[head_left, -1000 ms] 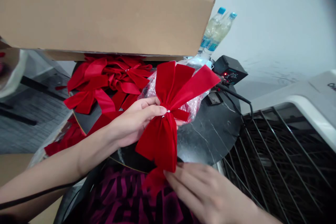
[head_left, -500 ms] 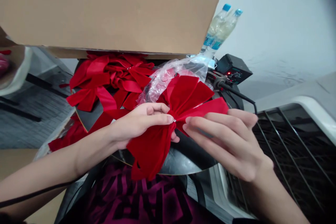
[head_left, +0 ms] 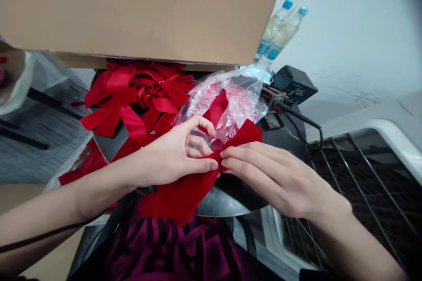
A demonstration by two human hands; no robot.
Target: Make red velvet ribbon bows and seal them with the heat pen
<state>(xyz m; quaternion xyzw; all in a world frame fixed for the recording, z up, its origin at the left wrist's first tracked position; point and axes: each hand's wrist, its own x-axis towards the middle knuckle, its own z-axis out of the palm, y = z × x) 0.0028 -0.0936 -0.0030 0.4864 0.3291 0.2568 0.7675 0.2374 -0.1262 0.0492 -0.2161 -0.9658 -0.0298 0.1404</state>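
A red velvet bow [head_left: 187, 193] is held between both hands over the front of a round black table [head_left: 227, 195]. My left hand [head_left: 184, 151] pinches it near the middle with the thumb on top, index finger arched. My right hand [head_left: 280, 175] grips the other side of the centre, fingertips pressed together on the fabric. The bow's middle is mostly hidden by the fingers. Just behind it lies a clear plastic bag [head_left: 227, 92] with red pieces in it. More red bows [head_left: 141, 92] are heaped at the back left of the table.
A large cardboard box [head_left: 138, 13] overhangs the table's back. Two bottles with blue caps [head_left: 277, 30] and a black box with a dial [head_left: 295, 83] stand at the back right, a cabled tool [head_left: 280, 103] in front. A white-framed rack [head_left: 356, 180] is at right.
My right hand has moved in to the bow's centre, and its upper loops are folded down under the fingers. The plastic bag behind is more visible. The dial box's red light no longer shows.
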